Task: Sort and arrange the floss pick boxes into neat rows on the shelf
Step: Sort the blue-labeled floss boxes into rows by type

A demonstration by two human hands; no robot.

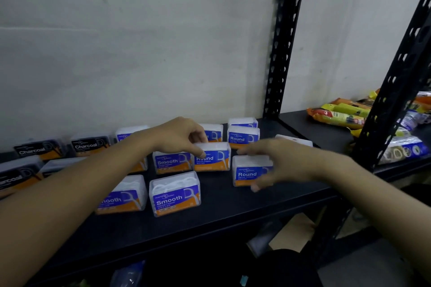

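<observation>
**Step in hand:** grouping by type. The shelf (233, 219) holds three variants, partly sorted.

- Charcoal boxes (89, 146) stand at 9 o'clock of the work area.
- Smooth boxes (175, 197) occupy the middle and 7 o'clock.
- Back Round boxes (243, 138) stand at 1 o'clock, against the wall.

**Left hand** (179, 137): fingers curled down over the lid of the centre Round box (212, 161), thumb on its front face, remaining fingers behind. The box rests upright on the shelf, touching a Smooth box at its 9 o'clock.

**Right hand** (282, 163): blurred. Fingers are spread around the right Round box (247, 174), which stands at 3 o'clock of the centre one, apart from it. Whether this hand has actual hold of the box cannot be told.

**Next move, as judged:** shift both Round boxes toward 1 o'clock, in line with those at the wall, labels forward. Clear the adjacent Smooth box first, by lift or slide, to avoid dragging it. The front Smooth boxes remain loosely spaced and probably need closing up afterward.
</observation>
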